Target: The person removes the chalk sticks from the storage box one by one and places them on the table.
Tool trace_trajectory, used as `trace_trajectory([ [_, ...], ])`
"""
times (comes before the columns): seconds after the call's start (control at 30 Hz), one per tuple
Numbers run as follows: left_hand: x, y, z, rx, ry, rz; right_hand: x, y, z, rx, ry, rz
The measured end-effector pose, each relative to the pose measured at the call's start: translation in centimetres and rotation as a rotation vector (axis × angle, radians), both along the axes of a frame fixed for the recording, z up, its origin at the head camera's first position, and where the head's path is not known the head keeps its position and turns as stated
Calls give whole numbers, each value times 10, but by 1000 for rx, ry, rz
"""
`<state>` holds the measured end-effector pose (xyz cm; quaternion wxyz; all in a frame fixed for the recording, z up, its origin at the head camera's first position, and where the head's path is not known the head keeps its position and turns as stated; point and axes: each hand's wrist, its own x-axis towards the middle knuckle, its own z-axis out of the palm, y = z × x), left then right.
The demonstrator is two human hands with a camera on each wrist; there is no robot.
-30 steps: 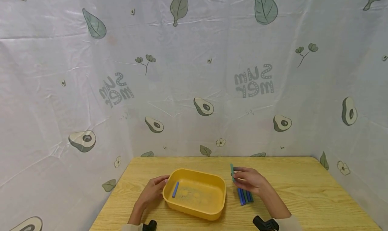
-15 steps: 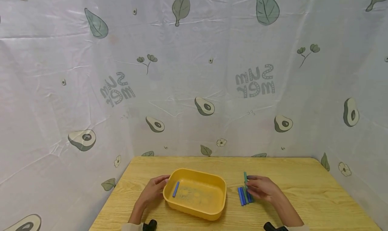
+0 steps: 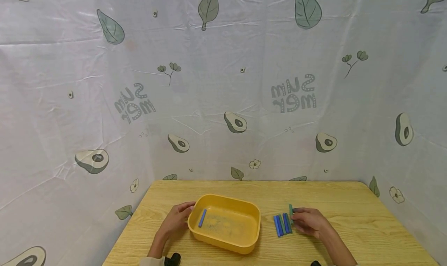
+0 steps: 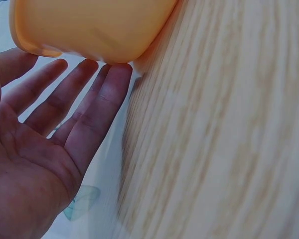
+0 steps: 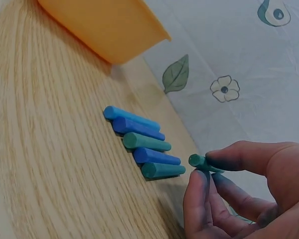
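In the head view my right hand (image 3: 310, 222) pinches a green chalk stick (image 3: 291, 211) between thumb and fingertips, just right of a row of chalk. The right wrist view shows this stick (image 5: 199, 161) end-on, with stained fingertips around it. The row holds several blue and green sticks lying side by side, among them a light blue chalk (image 5: 132, 118) and a dark green chalk (image 5: 164, 170). My left hand (image 3: 175, 221) touches the left end of a yellow plastic basin (image 3: 225, 244); its fingers (image 4: 97, 104) are extended against the wall. One blue chalk (image 3: 202, 218) lies inside the basin.
A light wood-grain table (image 3: 335, 204) carries everything. Behind it and at both sides hangs a pale plastic sheet (image 3: 209, 83) printed with leaves and avocados. Dusty smudges mark the basin's floor.
My right hand has moved right from beside the basin, across the chalk row to its right end, still pinching the green chalk. More of the row is now uncovered. The left hand stays put.
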<state>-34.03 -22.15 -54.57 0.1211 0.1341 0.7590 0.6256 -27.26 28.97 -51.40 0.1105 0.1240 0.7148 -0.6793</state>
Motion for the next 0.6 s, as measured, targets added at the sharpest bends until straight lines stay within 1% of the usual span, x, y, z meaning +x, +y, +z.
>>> trace_trajectory([
  [0.1, -1, 0, -1, 2, 10, 0, 1, 1, -1, 51, 3, -6],
  [0.2, -1, 0, -1, 0, 16, -2, 2, 1, -2, 87, 15, 4],
  [0.47, -1, 0, -1, 9, 1, -5, 4, -3, -7, 182, 40, -8],
  [0.6, -1, 1, -1, 6, 3, 2, 4, -3, -6, 204, 41, -5],
])
